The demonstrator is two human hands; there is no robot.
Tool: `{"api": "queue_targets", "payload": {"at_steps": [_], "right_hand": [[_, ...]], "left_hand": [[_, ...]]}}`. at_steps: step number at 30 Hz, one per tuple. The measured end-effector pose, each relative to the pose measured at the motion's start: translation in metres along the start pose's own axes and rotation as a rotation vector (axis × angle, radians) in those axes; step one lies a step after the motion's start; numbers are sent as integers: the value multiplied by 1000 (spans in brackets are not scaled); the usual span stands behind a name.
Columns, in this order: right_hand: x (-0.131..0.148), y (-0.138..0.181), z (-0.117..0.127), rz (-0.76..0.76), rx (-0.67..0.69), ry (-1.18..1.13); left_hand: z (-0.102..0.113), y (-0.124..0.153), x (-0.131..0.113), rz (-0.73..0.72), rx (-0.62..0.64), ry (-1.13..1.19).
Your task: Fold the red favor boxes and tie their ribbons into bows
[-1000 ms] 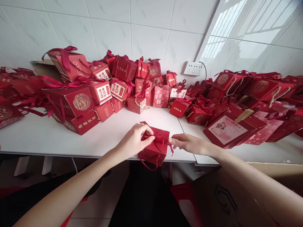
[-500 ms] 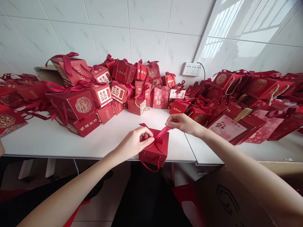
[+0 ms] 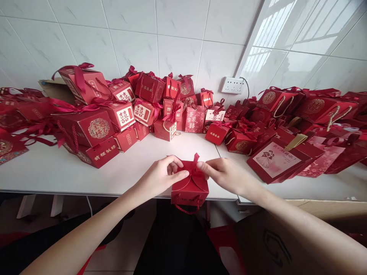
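A small red gift box [image 3: 190, 190] with a flap top stands at the table's front edge, its twisted red cord handle [image 3: 186, 209] hanging over the side. On its top lies a red ribbon [image 3: 195, 160], looped at the middle, one end sticking up. My left hand [image 3: 168, 172] is at the box's left with curled fingers, its thumb and forefinger closing on the ribbon. From the right, my right hand [image 3: 225, 173] pinches the ribbon near its knot; its fingertips are partly hidden behind the thumb and ribbon.
Piles of red gift boxes with bows [image 3: 100, 128] stand on the white table [image 3: 137, 168] at left and along the tiled wall. More boxes and bags [image 3: 275, 158] crowd the right. A power strip [image 3: 232, 85] is on the wall; a cardboard carton [image 3: 275, 244] stands below right.
My right hand has come down and in toward the knot from where it held a ribbon end stretched up right. My left hand stays beside the ribbon. The view has shifted slightly.
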State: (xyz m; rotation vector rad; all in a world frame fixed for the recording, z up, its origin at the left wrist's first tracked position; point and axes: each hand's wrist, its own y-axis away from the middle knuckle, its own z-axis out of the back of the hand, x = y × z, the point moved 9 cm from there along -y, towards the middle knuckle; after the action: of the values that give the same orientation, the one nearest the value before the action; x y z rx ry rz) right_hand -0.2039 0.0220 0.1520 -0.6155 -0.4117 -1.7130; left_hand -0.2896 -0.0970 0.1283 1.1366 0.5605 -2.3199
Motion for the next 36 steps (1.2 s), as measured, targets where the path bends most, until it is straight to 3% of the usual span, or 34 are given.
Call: {"api": "queue_targets", "payload": {"at_steps": [7, 23, 32, 36], "right_hand": [[-12, 1, -22, -61, 80, -156], [-24, -1, -27, 36, 190, -428], [-34, -3, -37, 101, 259, -586], [-33, -5, -26, 128, 251, -395]], "left_hand": [[-5, 8, 8, 30, 62, 24], [-14, -2, 17, 4, 339, 100], [-14, -3, 20, -38, 333, 117], [-12, -2, 17, -24, 296, 73]]}}
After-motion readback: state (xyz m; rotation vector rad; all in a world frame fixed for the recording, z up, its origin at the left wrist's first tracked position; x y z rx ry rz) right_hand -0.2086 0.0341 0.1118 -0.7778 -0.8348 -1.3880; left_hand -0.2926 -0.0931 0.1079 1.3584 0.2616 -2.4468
